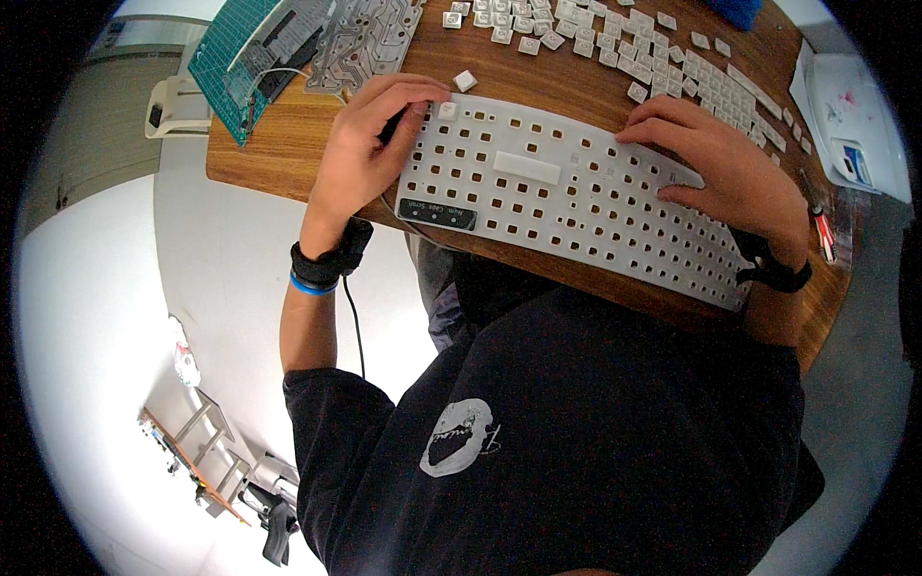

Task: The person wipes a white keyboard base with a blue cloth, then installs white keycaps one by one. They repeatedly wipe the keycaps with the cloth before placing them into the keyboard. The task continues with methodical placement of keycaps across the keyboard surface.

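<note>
A white keyboard panel [538,206] full of square holes lies across the table's near edge, one long keycap [526,168] resting on it. My left hand [375,130] curls round its far left corner, thumb and forefinger closed on the edge. Right by those fingertips, a square white keycap [448,110] sits on the corner. Over the panel's far right part, my right hand [715,163] has its fingers apart, with the fingertips at the far edge and the thumb on the holed face. Nothing shows between them. A loose keycap [465,81] lies just beyond the left fingertips.
Many loose white keycaps [615,43] spread over the wooden table [288,149] beyond the panel. At the back left are a circuit membrane sheet [360,48] and a green cutting mat [226,62]. A red-handled screwdriver [824,233] lies at the right, near a white tray [864,115].
</note>
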Tool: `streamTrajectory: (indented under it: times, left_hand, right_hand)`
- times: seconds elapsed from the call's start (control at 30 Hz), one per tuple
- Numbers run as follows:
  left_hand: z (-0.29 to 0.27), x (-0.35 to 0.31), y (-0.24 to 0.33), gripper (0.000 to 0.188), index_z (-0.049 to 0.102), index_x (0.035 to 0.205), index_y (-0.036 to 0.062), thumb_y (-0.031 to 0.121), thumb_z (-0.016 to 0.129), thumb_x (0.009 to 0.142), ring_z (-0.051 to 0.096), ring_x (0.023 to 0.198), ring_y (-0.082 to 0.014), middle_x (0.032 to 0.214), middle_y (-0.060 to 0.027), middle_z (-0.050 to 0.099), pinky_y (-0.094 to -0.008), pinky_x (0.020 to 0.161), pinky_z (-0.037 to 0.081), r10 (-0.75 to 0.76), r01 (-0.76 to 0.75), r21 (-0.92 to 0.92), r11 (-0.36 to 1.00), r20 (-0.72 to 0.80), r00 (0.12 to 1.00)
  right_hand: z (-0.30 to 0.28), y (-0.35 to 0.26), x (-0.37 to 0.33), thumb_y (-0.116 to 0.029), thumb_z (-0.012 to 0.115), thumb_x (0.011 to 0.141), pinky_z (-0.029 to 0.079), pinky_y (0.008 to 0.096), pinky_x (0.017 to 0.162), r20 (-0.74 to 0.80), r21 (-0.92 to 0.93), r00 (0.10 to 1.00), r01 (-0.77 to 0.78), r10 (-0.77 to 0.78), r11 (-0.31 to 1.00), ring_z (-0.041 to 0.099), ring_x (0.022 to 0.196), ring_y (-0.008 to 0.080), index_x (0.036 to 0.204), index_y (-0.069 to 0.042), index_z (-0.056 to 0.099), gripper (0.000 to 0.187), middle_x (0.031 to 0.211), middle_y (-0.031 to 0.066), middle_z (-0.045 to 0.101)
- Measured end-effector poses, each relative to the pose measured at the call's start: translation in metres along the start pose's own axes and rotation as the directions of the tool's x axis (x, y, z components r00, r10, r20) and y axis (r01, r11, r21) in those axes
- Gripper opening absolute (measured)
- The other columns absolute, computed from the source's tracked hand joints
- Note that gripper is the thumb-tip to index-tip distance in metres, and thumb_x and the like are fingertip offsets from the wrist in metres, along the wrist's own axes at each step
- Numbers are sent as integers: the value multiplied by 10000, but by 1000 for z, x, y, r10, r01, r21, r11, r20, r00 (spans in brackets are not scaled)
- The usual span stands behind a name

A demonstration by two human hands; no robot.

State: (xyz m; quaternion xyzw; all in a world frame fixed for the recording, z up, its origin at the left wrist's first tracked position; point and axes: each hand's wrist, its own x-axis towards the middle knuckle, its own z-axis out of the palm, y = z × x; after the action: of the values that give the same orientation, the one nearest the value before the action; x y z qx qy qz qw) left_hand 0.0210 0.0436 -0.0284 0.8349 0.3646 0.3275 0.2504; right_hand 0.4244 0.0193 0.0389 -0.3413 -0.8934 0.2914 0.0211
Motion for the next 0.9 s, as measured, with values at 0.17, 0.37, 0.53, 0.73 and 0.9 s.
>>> streamTrajectory:
  times: [0.17, 0.37, 0.53, 0.73, 0.9]
  left_hand:
    - [0, 1, 2, 243, 761, 1199, 45, -45, 686, 985, 726, 1125, -298, 1204, -112, 777, -391, 964, 578, 13, -13, 30, 999, -2, 1000]
    - [0, 1, 5, 243, 759, 1204, 48, -18, 723, 972, 727, 1124, -301, 1190, -111, 779, -393, 972, 576, -5, 5, 28, 1000, 3, 1000]
    - [0, 0, 6, 222, 759, 1181, 52, -16, 728, 972, 730, 1119, -294, 1188, -112, 780, -389, 974, 573, -15, 15, 26, 1000, -3, 1000]
    - [3, -2, 3, 208, 765, 1176, 61, -8, 724, 984, 731, 1104, -290, 1195, -112, 774, -384, 962, 573, -74, 73, -36, 997, -40, 996]
    - [-1, -1, 3, 236, 781, 1191, 81, -7, 724, 980, 729, 1093, -295, 1195, -112, 769, -383, 949, 575, -8, 8, 5, 1000, 5, 1000]
  right_hand:
    - [-1, 0, 0, 18, 859, 763, 522, 444, 1147, 2, 8, 1000, 14, -14, 1000, 598, 1337, 368, 1372, -44, 619, 657, 1397, 129, 600]
    - [-1, -1, 0, 17, 860, 760, 517, 446, 1151, -9, 8, 1000, 12, -12, 1000, 595, 1341, 371, 1373, -41, 620, 661, 1396, 130, 602]
    - [0, -2, -1, 14, 864, 761, 501, 444, 1177, -13, -2, 1000, -18, 18, 1000, 582, 1367, 371, 1377, -50, 625, 664, 1418, 129, 599]
    - [0, -2, 0, 18, 866, 760, 500, 444, 1175, -5, 18, 1000, -20, 20, 1000, 581, 1363, 374, 1378, -58, 627, 668, 1408, 133, 600]
    - [0, -1, 0, 34, 863, 757, 505, 442, 1163, -4, 31, 1000, -26, 27, 999, 585, 1349, 372, 1375, -57, 627, 668, 1388, 133, 599]
